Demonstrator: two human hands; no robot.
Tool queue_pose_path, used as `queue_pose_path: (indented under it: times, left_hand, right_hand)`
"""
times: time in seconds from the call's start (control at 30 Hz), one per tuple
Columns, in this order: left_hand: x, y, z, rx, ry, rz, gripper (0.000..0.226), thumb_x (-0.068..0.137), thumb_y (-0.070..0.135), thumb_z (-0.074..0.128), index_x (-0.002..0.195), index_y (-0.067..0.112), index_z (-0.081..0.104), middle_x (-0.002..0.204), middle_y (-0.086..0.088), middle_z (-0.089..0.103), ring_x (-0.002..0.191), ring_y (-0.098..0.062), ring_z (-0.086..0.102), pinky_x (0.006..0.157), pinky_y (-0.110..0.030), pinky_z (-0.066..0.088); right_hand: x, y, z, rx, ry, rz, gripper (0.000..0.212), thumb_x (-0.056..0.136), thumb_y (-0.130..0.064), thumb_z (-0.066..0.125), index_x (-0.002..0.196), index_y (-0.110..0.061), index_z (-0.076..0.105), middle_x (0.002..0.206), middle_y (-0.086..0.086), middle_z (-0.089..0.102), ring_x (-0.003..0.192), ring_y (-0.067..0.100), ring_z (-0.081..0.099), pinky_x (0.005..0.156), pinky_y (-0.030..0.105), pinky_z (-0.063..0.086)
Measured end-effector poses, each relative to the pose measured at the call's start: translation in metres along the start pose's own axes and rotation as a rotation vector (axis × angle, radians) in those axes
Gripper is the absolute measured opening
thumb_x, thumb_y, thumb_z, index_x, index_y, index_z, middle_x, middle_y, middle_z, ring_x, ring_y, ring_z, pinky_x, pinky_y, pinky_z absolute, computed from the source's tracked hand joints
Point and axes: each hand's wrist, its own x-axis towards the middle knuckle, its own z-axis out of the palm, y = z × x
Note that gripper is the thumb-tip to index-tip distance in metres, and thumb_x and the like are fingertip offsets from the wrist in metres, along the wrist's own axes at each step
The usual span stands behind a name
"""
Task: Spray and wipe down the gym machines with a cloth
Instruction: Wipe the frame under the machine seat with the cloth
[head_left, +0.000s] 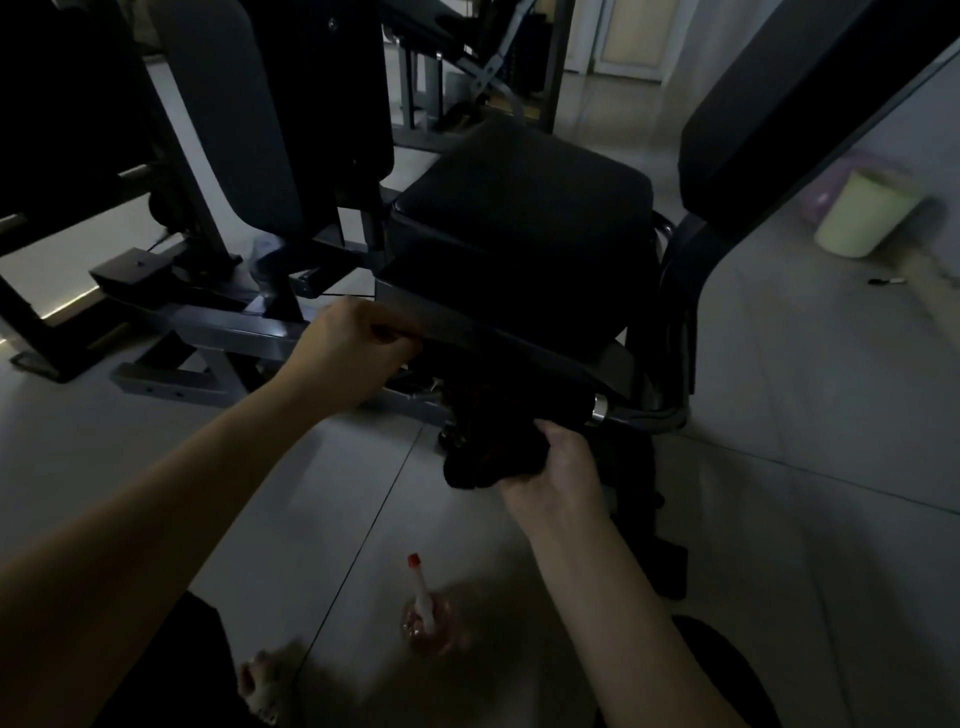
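A gym machine with a black padded seat (519, 218) and an angled backrest (769, 119) fills the dim middle of the head view. My left hand (348, 353) grips the front lower edge of the seat, fingers curled under it. My right hand (558, 467) holds a bunched black cloth (483, 452) against the frame under the seat, beside a chrome-tipped bar (602, 405). A clear spray bottle (428, 613) with a white neck and red nozzle stands on the floor tiles between my forearms.
A pale green bin (862, 213) stands on the floor at the right, with a small dark pen-like item (885, 281) near it. Grey steel frame rails (234, 332) and another padded machine (228, 130) stand at the left. My foot (265, 686) shows at the bottom.
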Motion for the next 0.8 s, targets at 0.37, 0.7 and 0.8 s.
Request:
queue_pose_path:
  times: [0.37, 0.7, 0.8]
  left_hand:
    - [0.007, 0.039, 0.032, 0.059, -0.175, 0.381, 0.035, 0.091, 0.039, 0.069, 0.123, 0.026, 0.068, 0.111, 0.013, 0.063, 0.098, -0.002, 0.063, 0.085, -0.027, 0.056]
    - [0.026, 0.12, 0.068, -0.443, -0.288, 0.117, 0.018, 0.092, 0.005, 0.068, 0.099, 0.019, 0.076, 0.089, -0.007, 0.076, 0.083, -0.026, 0.073, 0.076, -0.041, 0.059]
    - [0.047, 0.135, 0.071, -0.402, -0.167, 0.061, 0.024, 0.091, 0.007, 0.064, 0.094, 0.026, 0.078, 0.079, 0.003, 0.074, 0.07, -0.014, 0.07, 0.061, -0.027, 0.054]
  right_hand:
    - [-0.031, -0.073, -0.037, -0.454, -0.1, -0.197, 0.035, 0.1, -0.038, 0.054, 0.11, -0.014, 0.077, 0.11, 0.018, 0.074, 0.085, 0.032, 0.072, 0.08, 0.045, 0.054]
    - [-0.044, -0.173, -0.025, -1.031, -0.143, -0.592, 0.015, 0.098, -0.015, 0.061, 0.103, -0.013, 0.076, 0.09, 0.004, 0.077, 0.083, 0.016, 0.073, 0.065, 0.019, 0.053]
    - [-0.037, -0.182, -0.028, -1.085, -0.06, -0.623, 0.012, 0.095, -0.02, 0.068, 0.09, -0.012, 0.075, 0.081, 0.005, 0.076, 0.072, 0.018, 0.072, 0.059, 0.023, 0.051]
